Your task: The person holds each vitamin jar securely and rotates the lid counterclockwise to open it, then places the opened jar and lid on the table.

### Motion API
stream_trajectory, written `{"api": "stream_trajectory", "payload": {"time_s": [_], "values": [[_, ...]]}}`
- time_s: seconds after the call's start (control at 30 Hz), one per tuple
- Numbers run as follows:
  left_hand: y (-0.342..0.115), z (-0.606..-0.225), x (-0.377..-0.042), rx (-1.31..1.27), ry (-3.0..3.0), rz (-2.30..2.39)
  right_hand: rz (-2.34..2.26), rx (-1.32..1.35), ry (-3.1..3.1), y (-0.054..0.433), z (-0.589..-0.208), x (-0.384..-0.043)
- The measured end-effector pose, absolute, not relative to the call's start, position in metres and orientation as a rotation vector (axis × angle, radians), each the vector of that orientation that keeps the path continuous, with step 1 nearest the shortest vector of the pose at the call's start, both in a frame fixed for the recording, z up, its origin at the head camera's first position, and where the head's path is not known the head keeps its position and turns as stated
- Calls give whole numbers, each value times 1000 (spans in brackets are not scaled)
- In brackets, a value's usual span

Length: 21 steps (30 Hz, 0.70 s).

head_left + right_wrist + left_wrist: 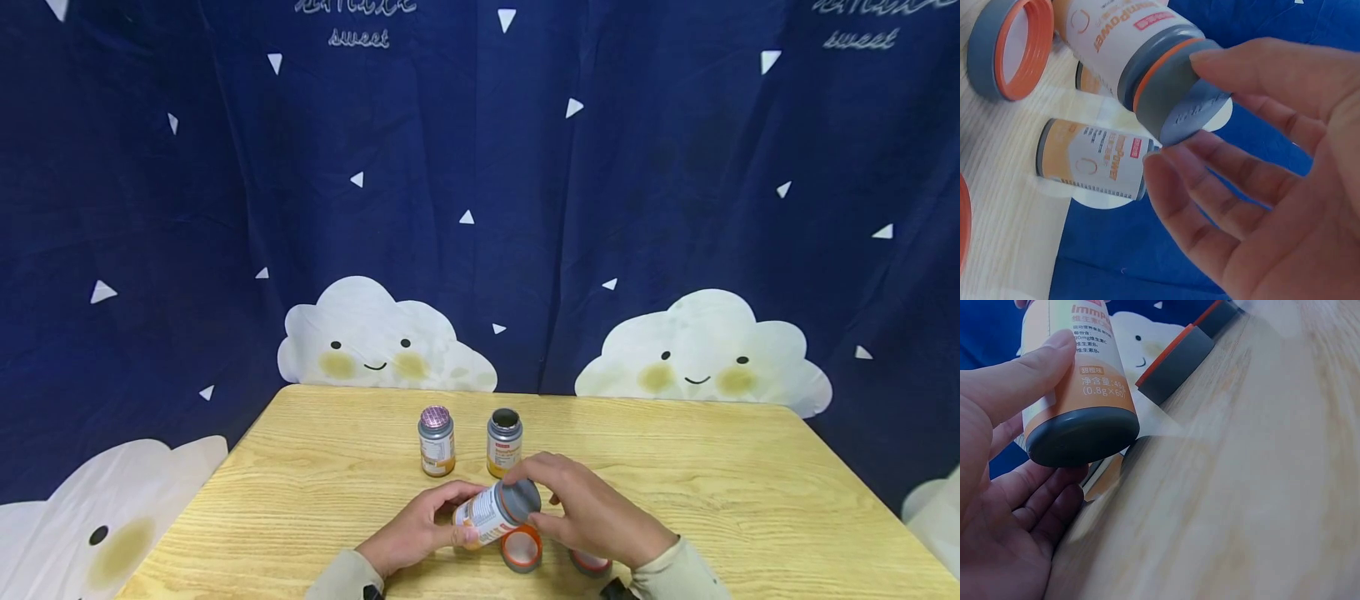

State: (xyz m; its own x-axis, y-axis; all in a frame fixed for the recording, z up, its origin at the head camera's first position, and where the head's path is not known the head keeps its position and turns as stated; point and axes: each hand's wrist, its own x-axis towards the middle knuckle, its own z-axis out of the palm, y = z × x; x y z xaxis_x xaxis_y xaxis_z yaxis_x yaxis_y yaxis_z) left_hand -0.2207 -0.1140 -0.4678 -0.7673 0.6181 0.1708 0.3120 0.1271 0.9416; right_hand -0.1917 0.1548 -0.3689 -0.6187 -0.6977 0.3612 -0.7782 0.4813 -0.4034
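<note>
My left hand (pixel 412 532) holds a tilted supplement bottle (pixel 480 518), white and orange with a grey base, its thumb lying across the label (pixel 1094 347). The bottle's grey lid (pixel 520 500), with an orange ring at its edge, faces right. My right hand (pixel 592 510) pinches that lid (pixel 1179 94) between thumb and fingertips. Below the bottle, a loose lid (pixel 522 563) lies with its orange inside facing up. Another loose lid (pixel 590 566) is partly hidden under my right hand.
Two similar bottles stand upright farther back on the light wood table (pixel 330 467). The left bottle (pixel 437 450) has a purple patterned seal on top; the right bottle (pixel 504 446) has a dark open mouth. A blue curtain (pixel 525 167) with clouds hangs behind.
</note>
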Motion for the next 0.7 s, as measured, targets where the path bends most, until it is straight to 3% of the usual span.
{"api": "stream_trajectory", "payload": {"time_s": [0.23, 0.7], "values": [[-114, -468, -221, 905, 2135, 1691, 809, 1280, -2508, 153, -372, -192], [-114, -470, -222, 922, 2147, 1692, 761, 633, -2687, 140, -375, -189]]}}
